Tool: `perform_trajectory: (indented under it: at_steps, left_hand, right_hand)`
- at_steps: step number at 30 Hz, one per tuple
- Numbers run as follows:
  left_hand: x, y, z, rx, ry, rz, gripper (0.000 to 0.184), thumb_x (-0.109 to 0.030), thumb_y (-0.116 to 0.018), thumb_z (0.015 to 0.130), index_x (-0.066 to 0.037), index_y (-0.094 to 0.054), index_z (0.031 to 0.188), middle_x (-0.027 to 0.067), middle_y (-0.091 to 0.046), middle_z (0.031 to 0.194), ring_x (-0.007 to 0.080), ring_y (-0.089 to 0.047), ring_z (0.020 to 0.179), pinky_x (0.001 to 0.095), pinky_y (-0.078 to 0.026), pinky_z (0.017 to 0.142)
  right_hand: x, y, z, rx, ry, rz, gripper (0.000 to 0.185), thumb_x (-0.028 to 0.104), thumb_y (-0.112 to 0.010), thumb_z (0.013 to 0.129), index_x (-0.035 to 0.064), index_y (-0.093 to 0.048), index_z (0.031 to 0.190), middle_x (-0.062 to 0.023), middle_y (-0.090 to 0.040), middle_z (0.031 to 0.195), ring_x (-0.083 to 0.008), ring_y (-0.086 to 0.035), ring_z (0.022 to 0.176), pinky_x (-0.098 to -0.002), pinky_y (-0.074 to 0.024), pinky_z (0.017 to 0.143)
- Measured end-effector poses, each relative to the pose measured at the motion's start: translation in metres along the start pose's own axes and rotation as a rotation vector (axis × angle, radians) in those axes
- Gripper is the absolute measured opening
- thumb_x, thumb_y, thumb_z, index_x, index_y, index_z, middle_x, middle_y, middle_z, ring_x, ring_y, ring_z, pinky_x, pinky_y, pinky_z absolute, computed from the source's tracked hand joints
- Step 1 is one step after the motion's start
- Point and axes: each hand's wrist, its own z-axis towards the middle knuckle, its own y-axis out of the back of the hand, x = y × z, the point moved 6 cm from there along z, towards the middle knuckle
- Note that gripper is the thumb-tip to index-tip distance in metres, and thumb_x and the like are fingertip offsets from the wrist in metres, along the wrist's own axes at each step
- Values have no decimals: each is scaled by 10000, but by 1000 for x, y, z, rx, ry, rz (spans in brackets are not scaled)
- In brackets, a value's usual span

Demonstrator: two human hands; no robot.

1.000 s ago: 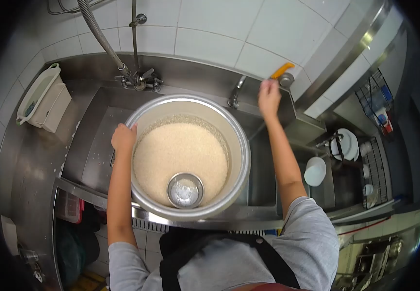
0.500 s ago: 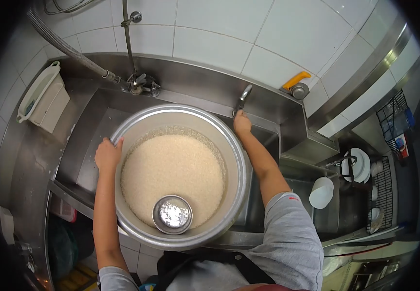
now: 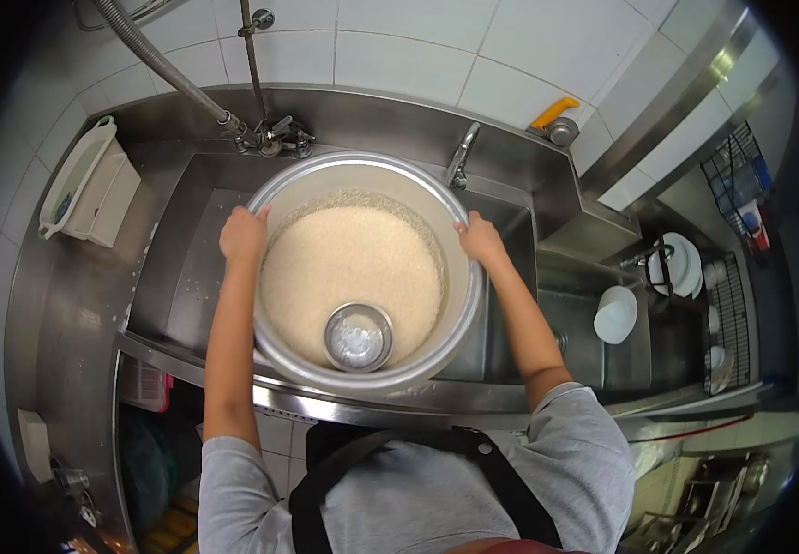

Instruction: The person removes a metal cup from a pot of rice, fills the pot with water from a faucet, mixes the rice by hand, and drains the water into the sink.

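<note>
A large metal pot (image 3: 372, 377) full of pale rice (image 3: 348, 263) sits over the sink in front of me. Cloudy water shows along the rice's far edge. A small round metal bowl (image 3: 359, 338) rests on the rice near the pot's front wall. My left hand (image 3: 244, 233) grips the rim at the left, thumb over the inside. On the opposite side my right hand (image 3: 480, 236) is closed on the rim. Behind the right hand stands a chrome faucet (image 3: 461, 157).
A steel sink (image 3: 178, 249) runs beneath the pot. At the left is a whitish plastic bin (image 3: 95, 189). A hose (image 3: 164, 65) hangs by the back taps. Rightward are a white container (image 3: 615, 315), stacked plates (image 3: 682, 265), a wire rack (image 3: 736, 319) and an orange handle (image 3: 554, 113).
My right hand has left the faucet and taken hold of the pot's right rim. My left hand stays on the left rim. The pot now appears higher in view.
</note>
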Motion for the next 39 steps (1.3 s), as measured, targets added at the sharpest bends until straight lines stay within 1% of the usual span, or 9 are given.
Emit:
perform_trajectory:
  at_steps: [17,19,20,22,24,27,31,34,39]
  left_hand:
    - [-69,-47,89,72,-168,-69,608,-524,-551,778,37,-549,1012,184,-610,1003,308,-602,938,386,-491,762]
    - [-67,-50,92,84,-161,-63,611,-531,-544,780,34,-552,1012,182,-611,1004,306,-602,939,388,-492,757]
    - [-64,-49,92,85,-157,-62,614,-538,-537,781,31,-555,1011,179,-611,1005,304,-602,941,389,-494,753]
    - [-60,-44,89,107,-146,-47,616,-531,-542,782,36,-542,1023,174,-614,1003,293,-608,933,373,-496,754]
    - [-55,-53,95,95,-147,-46,627,-566,-522,777,17,-569,1000,173,-612,1008,304,-604,938,391,-497,747]
    - [-55,-60,100,85,-162,-42,621,-569,-520,776,10,-580,994,167,-612,1013,303,-602,942,390,-496,750]
    - [-62,-50,95,124,-153,-49,601,-562,-520,780,-4,-593,991,160,-610,1027,302,-598,951,389,-494,755]
    - [-69,-45,92,146,-188,-43,592,-530,-533,789,9,-558,1033,150,-606,1042,281,-599,959,366,-492,770]
    - [-65,-45,93,140,-171,-42,584,-531,-529,791,1,-566,1029,150,-603,1049,282,-598,960,365,-491,773]
  right_hand:
    - [0,10,9,-243,-262,-12,544,336,-572,802,20,-436,1224,-266,-542,1088,-383,-525,1028,-414,-421,883]
    - [46,26,-21,-733,-34,-511,549,359,-599,780,1,-475,1176,-251,-563,1053,-373,-565,942,-400,-445,821]
    - [55,20,-25,-721,-34,-511,549,359,-599,780,1,-475,1176,-251,-563,1053,-373,-565,942,-400,-445,821]
    - [91,-3,-30,-509,474,-207,545,398,-634,745,-22,-544,1080,-216,-607,936,-328,-599,840,-387,-461,740]
    - [115,-41,-42,157,206,84,443,407,-629,751,-8,-619,903,-143,-616,722,-253,-610,731,-350,-474,665]
    - [132,-77,-68,587,316,-10,391,377,-619,764,-8,-625,828,-131,-607,645,-218,-609,615,-334,-474,578]
    - [100,-105,-39,632,305,185,315,296,-603,776,-18,-615,801,-116,-588,594,-204,-579,498,-315,-458,503]
    - [93,-72,-13,193,504,47,309,257,-565,759,-42,-632,716,-162,-600,591,-254,-600,528,-355,-475,568]
    - [41,-33,34,-41,-119,288,311,203,-513,798,-68,-613,684,-173,-605,595,-240,-607,519,-345,-471,514]
